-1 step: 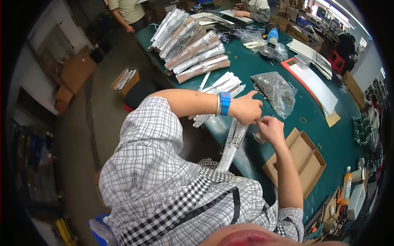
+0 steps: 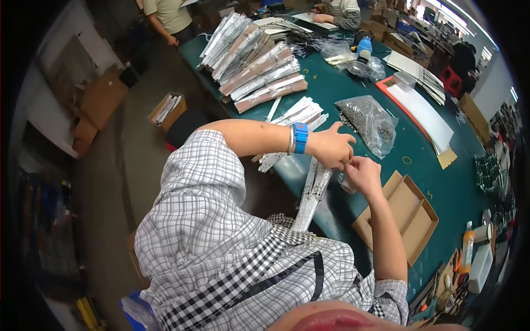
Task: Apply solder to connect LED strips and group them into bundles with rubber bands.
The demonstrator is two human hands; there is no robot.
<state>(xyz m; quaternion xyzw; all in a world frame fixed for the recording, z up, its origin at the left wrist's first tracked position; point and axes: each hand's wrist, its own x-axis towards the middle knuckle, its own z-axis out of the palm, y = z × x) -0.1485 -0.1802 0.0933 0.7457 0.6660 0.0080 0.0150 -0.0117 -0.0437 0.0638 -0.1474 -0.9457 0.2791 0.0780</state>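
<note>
My left hand (image 2: 330, 149), with a blue watch (image 2: 300, 138) on its wrist, meets my right hand (image 2: 362, 174) above the table edge. Thumb and fingers of each are pinched together at the meeting point; whatever small thing they hold is hidden. One left finger points out toward a clear bag of small metal parts (image 2: 367, 122). Below the hands, a bundle of long pale strips (image 2: 312, 198) slants from the table edge toward my lap. A small pale object (image 2: 348, 185) shows partly under my right hand; its kind is unclear.
Loose white strips (image 2: 298, 113) and tall stacks of strips (image 2: 259, 63) lie on the green table (image 2: 441, 182) to the left. On the right are an open cardboard box (image 2: 422, 223), an orange-edged tray (image 2: 422, 110), a bottle (image 2: 467, 245) and tools. Two people are across the table.
The view has shifted very slightly. My hands stay pinched together in almost the same place, with only a small movement of the fingers.
</note>
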